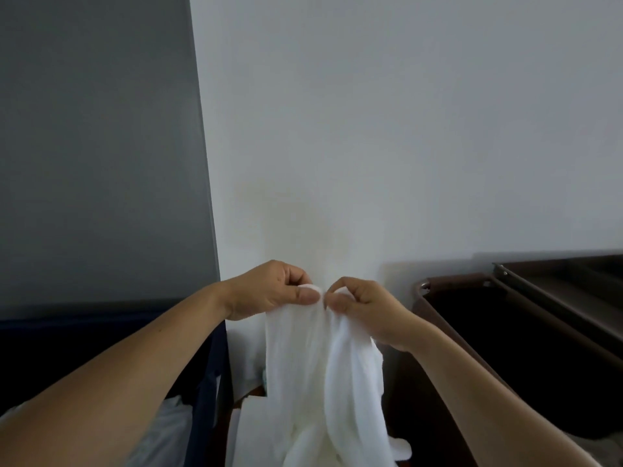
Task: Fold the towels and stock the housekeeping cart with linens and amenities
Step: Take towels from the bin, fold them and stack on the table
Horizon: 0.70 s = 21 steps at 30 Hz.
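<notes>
While both hands are raised before the white wall (387,129), the left hand (273,291) and the right hand (364,311) each pinch the top edge of 1 white towel (313,365) between thumb and curled fingers, their tips nearly touching. From that edge the towel hangs in loose folds between a dark blue fabric bin (202,382) on the left and a brown cart bin (505,348) on the right.

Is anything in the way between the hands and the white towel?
No, nothing visible. The left hand and the right hand both pinch the top edge of the white towel, side by side, and it hangs down below them.
</notes>
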Available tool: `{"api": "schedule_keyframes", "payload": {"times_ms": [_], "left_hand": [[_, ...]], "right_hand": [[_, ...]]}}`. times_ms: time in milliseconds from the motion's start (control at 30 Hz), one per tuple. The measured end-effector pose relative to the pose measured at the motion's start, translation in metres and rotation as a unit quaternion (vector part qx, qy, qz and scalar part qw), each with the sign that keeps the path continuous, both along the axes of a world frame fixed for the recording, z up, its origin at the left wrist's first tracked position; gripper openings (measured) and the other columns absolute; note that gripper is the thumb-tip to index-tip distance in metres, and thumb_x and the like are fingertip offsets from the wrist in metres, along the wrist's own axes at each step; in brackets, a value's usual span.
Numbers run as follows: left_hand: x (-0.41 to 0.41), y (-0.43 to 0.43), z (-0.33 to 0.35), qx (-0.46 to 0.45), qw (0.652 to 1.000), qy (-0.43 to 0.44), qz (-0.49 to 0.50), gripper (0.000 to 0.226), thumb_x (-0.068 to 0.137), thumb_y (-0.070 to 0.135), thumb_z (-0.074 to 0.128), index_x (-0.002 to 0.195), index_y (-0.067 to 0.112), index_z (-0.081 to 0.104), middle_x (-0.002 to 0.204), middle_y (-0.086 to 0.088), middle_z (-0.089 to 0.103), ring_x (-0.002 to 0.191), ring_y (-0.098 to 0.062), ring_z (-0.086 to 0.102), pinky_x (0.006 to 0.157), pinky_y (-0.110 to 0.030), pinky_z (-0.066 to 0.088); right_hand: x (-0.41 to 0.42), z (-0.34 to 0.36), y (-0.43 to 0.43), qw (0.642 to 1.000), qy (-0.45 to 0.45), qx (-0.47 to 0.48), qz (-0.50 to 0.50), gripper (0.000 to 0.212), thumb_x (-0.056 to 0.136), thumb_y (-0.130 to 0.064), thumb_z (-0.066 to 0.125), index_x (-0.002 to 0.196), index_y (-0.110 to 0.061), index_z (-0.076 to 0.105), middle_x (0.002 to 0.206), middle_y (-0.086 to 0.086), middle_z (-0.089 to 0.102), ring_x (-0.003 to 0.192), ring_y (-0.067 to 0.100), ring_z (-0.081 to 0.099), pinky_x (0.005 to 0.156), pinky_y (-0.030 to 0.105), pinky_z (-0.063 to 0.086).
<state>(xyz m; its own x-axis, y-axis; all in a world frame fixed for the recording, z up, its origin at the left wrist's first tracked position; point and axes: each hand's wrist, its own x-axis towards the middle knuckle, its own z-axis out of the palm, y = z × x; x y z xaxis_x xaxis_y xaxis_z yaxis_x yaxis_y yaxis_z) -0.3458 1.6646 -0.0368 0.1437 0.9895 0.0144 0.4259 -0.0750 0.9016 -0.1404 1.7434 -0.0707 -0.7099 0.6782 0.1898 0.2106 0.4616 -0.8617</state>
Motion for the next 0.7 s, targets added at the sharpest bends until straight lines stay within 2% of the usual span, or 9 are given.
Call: {"api": "schedule_keyframes", "payload": {"times_ms": [67,167,300,367,433,533,567,633,700], "left_hand": [[-0.005,-0.003,-0.010,-0.013,1.000,-0.024,0.014,0.016,0.088,0.026,0.071,0.091,0.010,0.071,0.087,-0.004,0.071,0.079,-0.015,0.067,0.074,-0.027,0.055],[-0.006,-0.003,-0.030,-0.007,0.989,-0.128,0.080,0.030,0.081,0.027,0.071,0.098,0.001,0.069,0.094,-0.012,0.071,0.088,-0.024,0.066,0.086,-0.036,0.053],[0.002,0.000,-0.047,0.003,0.955,-0.254,0.151,0.033,0.092,0.026,0.062,0.113,0.002,0.069,0.110,-0.015,0.072,0.100,-0.032,0.069,0.087,-0.044,0.058],[0.010,0.004,-0.047,0.017,0.956,-0.221,0.193,0.027,0.096,0.025,0.060,0.109,0.003,0.070,0.105,-0.015,0.074,0.098,-0.034,0.070,0.083,-0.046,0.059],[0.020,0.008,-0.046,0.034,0.953,-0.182,0.242,0.020,0.098,0.021,0.058,0.098,0.007,0.072,0.100,-0.016,0.074,0.093,-0.035,0.071,0.079,-0.047,0.061],[0.037,0.014,-0.044,0.050,0.952,-0.144,0.264,0.025,0.100,0.019,0.054,0.085,0.007,0.070,0.101,-0.028,0.069,0.093,-0.043,0.068,0.078,-0.054,0.059],[0.043,0.015,-0.045,0.054,0.957,-0.134,0.253,0.029,0.101,0.019,0.053,0.086,0.001,0.070,0.102,-0.032,0.067,0.094,-0.047,0.066,0.078,-0.057,0.058],[0.051,0.017,-0.046,0.060,0.964,-0.129,0.224,0.034,0.102,0.021,0.051,0.094,-0.007,0.068,0.099,-0.034,0.066,0.093,-0.049,0.065,0.079,-0.061,0.056],[0.054,0.017,-0.047,0.058,0.968,-0.119,0.212,0.032,0.103,0.021,0.048,0.096,-0.001,0.072,0.094,-0.024,0.072,0.090,-0.043,0.069,0.081,-0.060,0.056]], "right_hand": [[0.002,-0.002,0.002,0.999,-0.007,0.025,-0.046,0.015,0.092,-0.030,0.062,0.079,-0.036,0.068,0.066,-0.015,0.063,0.060,0.002,0.056,0.056,0.021,0.046],[0.002,-0.001,0.011,0.991,0.038,0.046,-0.117,0.026,0.092,-0.026,0.063,0.073,-0.043,0.067,0.068,-0.019,0.064,0.061,-0.005,0.055,0.054,0.012,0.043],[-0.003,-0.001,0.019,0.970,0.122,0.013,-0.208,0.020,0.090,-0.024,0.069,0.071,-0.030,0.071,0.077,-0.018,0.069,0.067,0.000,0.060,0.058,0.009,0.042],[-0.005,-0.004,0.022,0.962,0.130,0.024,-0.240,0.024,0.089,-0.027,0.068,0.066,-0.018,0.068,0.064,0.002,0.056,0.058,0.019,0.049,0.058,0.022,0.039],[-0.005,-0.006,0.023,0.958,0.104,0.025,-0.265,0.028,0.088,-0.033,0.067,0.064,-0.019,0.067,0.054,-0.001,0.040,0.052,0.014,0.037,0.057,0.028,0.034],[-0.013,-0.008,0.016,0.958,0.092,0.011,-0.270,0.037,0.086,-0.031,0.070,0.063,-0.005,0.060,0.057,-0.012,0.047,0.054,0.004,0.044,0.059,0.026,0.036],[-0.017,-0.010,0.013,0.961,0.083,0.018,-0.262,0.034,0.086,-0.029,0.071,0.060,-0.009,0.063,0.061,-0.017,0.054,0.056,-0.001,0.050,0.060,0.024,0.040],[-0.023,-0.015,0.003,0.970,0.060,0.028,-0.233,0.017,0.089,-0.026,0.068,0.077,-0.018,0.075,0.073,-0.020,0.065,0.067,-0.003,0.060,0.066,0.020,0.047],[-0.025,-0.020,-0.002,0.975,0.058,0.020,-0.214,0.015,0.092,-0.023,0.064,0.096,-0.018,0.077,0.076,-0.017,0.069,0.072,-0.001,0.063,0.069,0.020,0.050]]}}
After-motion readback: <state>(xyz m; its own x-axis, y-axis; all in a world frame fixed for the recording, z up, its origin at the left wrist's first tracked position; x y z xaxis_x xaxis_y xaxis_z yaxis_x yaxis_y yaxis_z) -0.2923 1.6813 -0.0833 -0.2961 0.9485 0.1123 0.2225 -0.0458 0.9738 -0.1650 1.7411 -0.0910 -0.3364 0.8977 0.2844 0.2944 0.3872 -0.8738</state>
